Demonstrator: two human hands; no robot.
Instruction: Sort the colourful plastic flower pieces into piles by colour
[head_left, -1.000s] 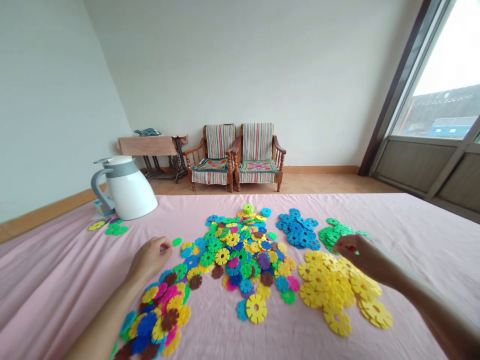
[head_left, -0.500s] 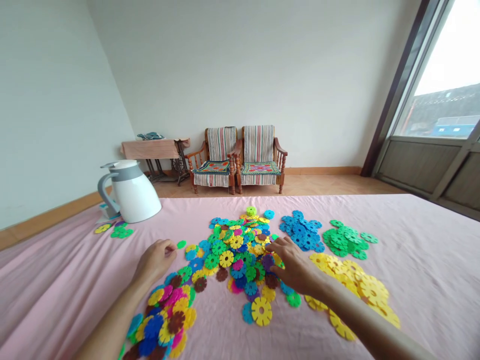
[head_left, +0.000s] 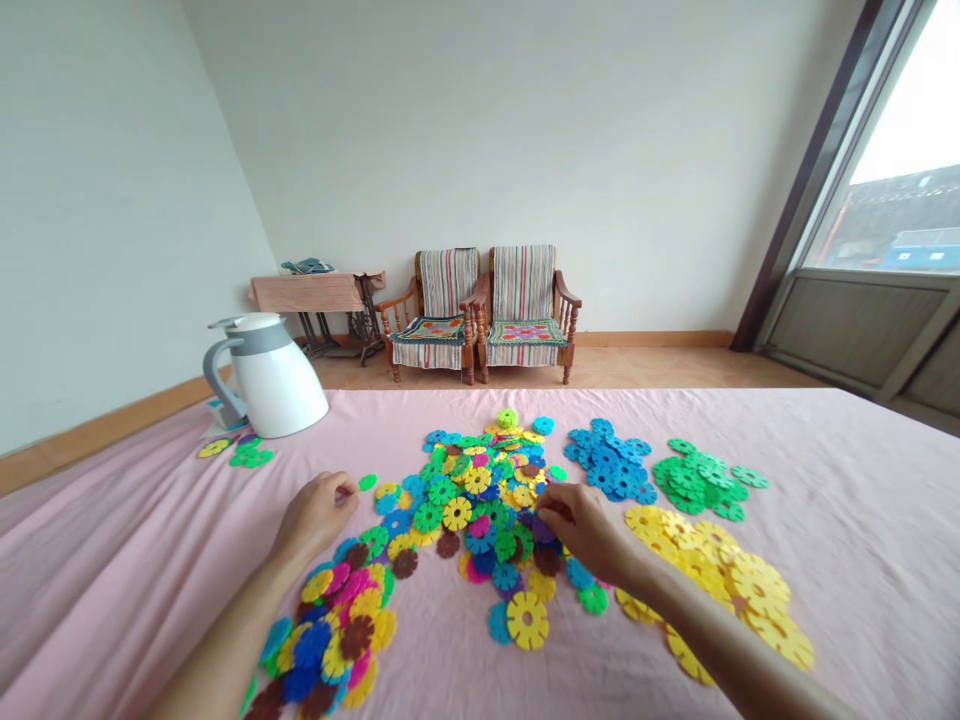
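A mixed heap of coloured snowflake discs point(head_left: 480, 500) lies on the pink cloth point(head_left: 825, 480). My right hand point(head_left: 585, 530) rests on the heap's right side with fingers pinched over a purple disc point(head_left: 541, 530). My left hand point(head_left: 315, 515) sits curled at the heap's left edge, fingertips beside a small green disc point(head_left: 367, 482); I cannot make out anything inside it. Sorted piles lie to the right: blue discs point(head_left: 609, 460), green discs point(head_left: 701, 480) and yellow discs point(head_left: 720, 575). Another mixed pile point(head_left: 330, 630) lies under my left forearm.
A white jug point(head_left: 270, 375) stands at the back left, with a few green and yellow discs point(head_left: 236, 452) in front of it. Beyond the table are two striped wooden armchairs point(head_left: 480, 310), a small side table point(head_left: 315, 295) and a large window point(head_left: 885, 200).
My right hand left the green pile, crossed left over the yellow discs and settled on the mixed heap, pinching at a purple disc. My left hand stayed put.
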